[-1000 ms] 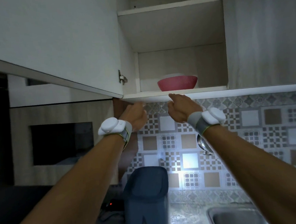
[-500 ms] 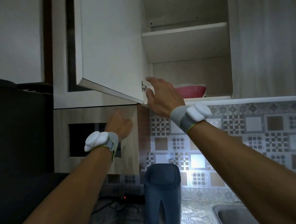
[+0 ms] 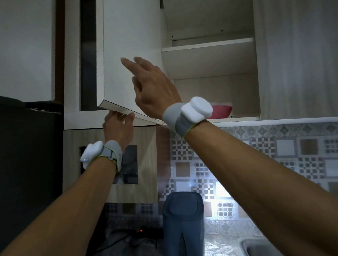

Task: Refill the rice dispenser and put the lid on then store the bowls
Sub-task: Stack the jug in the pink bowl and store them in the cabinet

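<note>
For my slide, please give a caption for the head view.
Both hands on the open cabinet door, pink bowl stored inside.

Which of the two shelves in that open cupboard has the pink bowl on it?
The lower shelf, just above the tiled wall. The pink bowl sits there, partly hidden behind the right hand's wristband; the upper shelf shows nothing on it from this low angle.
</note>
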The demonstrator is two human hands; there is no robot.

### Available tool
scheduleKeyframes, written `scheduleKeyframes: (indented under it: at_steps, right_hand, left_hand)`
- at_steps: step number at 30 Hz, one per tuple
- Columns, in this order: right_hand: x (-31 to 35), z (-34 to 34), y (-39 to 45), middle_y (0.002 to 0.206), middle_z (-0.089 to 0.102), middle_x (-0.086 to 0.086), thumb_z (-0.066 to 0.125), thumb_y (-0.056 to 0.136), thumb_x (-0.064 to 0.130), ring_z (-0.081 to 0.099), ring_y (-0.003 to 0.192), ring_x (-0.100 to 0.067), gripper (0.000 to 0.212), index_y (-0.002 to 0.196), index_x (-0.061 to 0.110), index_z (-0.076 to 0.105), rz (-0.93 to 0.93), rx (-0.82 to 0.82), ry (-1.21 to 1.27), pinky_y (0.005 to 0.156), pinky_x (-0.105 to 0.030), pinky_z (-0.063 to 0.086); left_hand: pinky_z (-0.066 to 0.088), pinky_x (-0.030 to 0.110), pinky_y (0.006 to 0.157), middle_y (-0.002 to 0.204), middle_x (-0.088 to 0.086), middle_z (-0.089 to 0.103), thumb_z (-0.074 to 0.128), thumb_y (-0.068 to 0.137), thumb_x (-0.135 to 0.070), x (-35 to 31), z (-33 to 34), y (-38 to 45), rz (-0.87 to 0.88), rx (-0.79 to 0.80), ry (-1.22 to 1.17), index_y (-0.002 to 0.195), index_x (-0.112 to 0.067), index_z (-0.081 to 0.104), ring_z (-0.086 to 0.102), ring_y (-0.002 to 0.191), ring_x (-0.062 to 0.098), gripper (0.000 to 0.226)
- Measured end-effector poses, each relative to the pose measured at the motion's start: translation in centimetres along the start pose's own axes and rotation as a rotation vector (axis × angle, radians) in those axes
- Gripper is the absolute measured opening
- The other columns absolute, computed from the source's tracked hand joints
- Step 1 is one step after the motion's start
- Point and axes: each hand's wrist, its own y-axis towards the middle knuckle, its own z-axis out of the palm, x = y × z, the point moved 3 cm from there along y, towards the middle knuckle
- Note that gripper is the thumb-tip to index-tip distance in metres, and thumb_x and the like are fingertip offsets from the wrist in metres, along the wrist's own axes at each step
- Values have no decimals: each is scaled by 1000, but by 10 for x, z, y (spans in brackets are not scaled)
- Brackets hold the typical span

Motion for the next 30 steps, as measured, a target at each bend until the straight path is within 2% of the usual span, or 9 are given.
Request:
scheduleKeyframes:
  at_steps: [3,5,8,12,16,19,22,25,30]
  right_hand:
    - [-4,-6,-1,160,28,-4,38,103,19,34,141,-25,49,151,27,33,-9,-35,2,107,-36,39]
    - [-7,-11,-3,161,26,-4,41,103,24,31,144,-25,48,151,26,34,0,-68,10,111,-33,35]
    - [-14,-21,-10,161,25,-6,44,101,29,31,144,-25,48,149,24,38,22,-100,26,113,-33,34]
    - [-32,-36,-25,158,30,-9,51,99,30,35,142,-25,50,146,16,43,90,-153,16,115,-35,35]
    - [-54,-57,-41,152,38,-14,56,96,24,39,139,-26,50,143,8,47,155,-216,-36,115,-32,34]
    - [-80,-70,-53,151,40,-14,55,94,16,39,139,-25,48,140,4,49,178,-231,-116,116,-29,32]
    - [-104,-78,-60,153,38,-13,53,93,9,36,141,-27,45,139,6,51,196,-241,-223,117,-28,27]
    - [-129,-78,-69,155,36,-14,47,94,1,30,145,-31,43,137,5,54,236,-252,-304,118,-34,24]
    - [-196,-75,-84,160,27,-13,42,93,-7,13,151,-32,49,140,5,50,317,-211,-439,121,-37,16]
  left_hand:
    - [49,36,93,100,2,72,56,90,-24,-9,11,-5,95,-21,98,96,-16,66,65,99,26,14]
    - [51,39,89,97,9,73,54,91,-23,-15,20,-10,166,-34,106,91,-10,66,66,95,33,18]
    - [51,31,75,92,10,74,52,91,-21,-26,39,-23,301,-76,137,88,-10,67,67,90,33,19]
    - [44,22,68,94,7,74,53,89,-14,-43,67,-39,373,-72,102,110,-12,68,67,85,24,25]
    - [48,28,75,103,8,72,51,92,-21,-56,94,-49,450,-17,120,123,-13,63,66,91,28,35]
    - [51,32,95,126,5,65,54,93,-22,-64,121,-60,493,79,93,139,-17,51,62,112,23,46]
    - [41,35,111,143,3,53,58,90,-15,-72,140,-66,518,166,53,144,-15,45,51,131,22,55]
    - [39,33,110,145,3,50,60,85,-7,-77,159,-71,552,231,93,145,-17,41,49,131,24,63]
    - [42,31,104,143,3,49,59,78,4,-83,214,-68,560,337,174,143,-17,39,50,128,25,72]
